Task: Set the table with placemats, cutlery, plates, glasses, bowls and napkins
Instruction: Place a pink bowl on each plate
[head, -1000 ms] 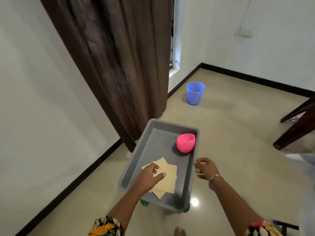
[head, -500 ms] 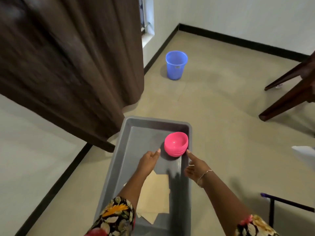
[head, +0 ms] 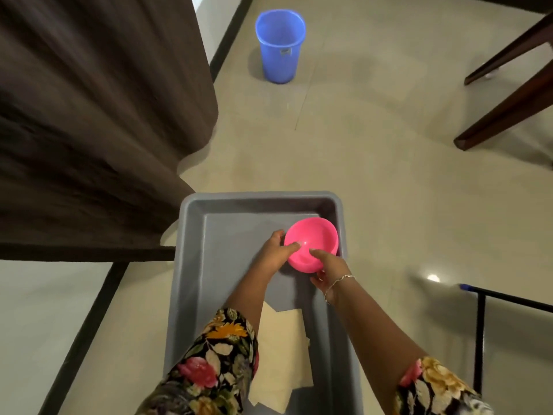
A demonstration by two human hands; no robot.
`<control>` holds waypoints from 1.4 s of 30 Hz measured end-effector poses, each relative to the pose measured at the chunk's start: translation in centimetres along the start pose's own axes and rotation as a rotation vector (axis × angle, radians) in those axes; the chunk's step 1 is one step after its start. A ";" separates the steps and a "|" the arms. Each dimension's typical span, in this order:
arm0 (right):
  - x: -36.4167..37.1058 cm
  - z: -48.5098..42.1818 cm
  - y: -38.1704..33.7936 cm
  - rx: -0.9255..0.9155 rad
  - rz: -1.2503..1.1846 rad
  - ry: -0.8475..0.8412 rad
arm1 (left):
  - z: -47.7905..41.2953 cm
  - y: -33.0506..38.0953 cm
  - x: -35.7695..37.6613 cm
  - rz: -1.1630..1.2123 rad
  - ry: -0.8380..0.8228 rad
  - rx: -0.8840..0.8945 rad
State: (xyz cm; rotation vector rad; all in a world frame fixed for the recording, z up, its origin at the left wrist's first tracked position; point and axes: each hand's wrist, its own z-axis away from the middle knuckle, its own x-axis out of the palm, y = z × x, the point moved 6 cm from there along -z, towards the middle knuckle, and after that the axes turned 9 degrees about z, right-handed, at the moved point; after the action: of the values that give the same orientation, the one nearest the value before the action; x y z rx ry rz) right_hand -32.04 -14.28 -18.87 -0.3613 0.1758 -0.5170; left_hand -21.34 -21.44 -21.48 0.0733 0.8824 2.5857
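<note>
Grey plastic tub [head: 191,265] fills the lower centre of the frame, with beige napkins [head: 284,354] at its lower end. In its upper right corner, 2 hands grip the pink bowl [head: 317,238]: left hand [head: 275,253] and right hand [head: 326,265], thumbs over the rim.

The grey tub [head: 191,265] runs out at the bottom edge, so its near end is unseen. The beige napkins [head: 284,354] lie partly under the left sleeve [head: 215,369]; their number cannot be told. The near side of the pink bowl [head: 314,235] is covered by the left grip [head: 275,253] and right grip [head: 327,265]. The brown curtain [head: 89,115] is blurred. The label on the blue bucket [head: 279,64] is too small to read.
</note>
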 end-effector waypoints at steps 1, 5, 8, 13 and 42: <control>0.0 -0.4 0.1 -0.006 0.019 0.025 | -0.1 0.0 0.2 -0.009 -0.013 -0.008; -0.5 -0.4 0.2 -0.026 0.078 0.069 | 0.2 -0.4 0.1 -0.002 -0.018 -0.010; -1.1 0.9 0.0 -0.062 0.127 0.063 | 2.1 -0.2 -0.1 0.119 -0.039 0.007; -2.6 5.1 -1.6 -0.180 0.164 0.035 | 7.0 1.4 0.0 0.411 -0.101 0.042; -42.3 43.7 18.9 -0.804 -0.010 0.642 | 48.0 -7.8 33.3 0.472 -0.776 -0.017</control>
State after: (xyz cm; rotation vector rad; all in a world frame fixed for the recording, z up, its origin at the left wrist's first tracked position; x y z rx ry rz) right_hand -48.66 35.40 17.40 -0.9715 1.0198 -0.5441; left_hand -40.58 24.84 9.54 1.3124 0.5789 2.5912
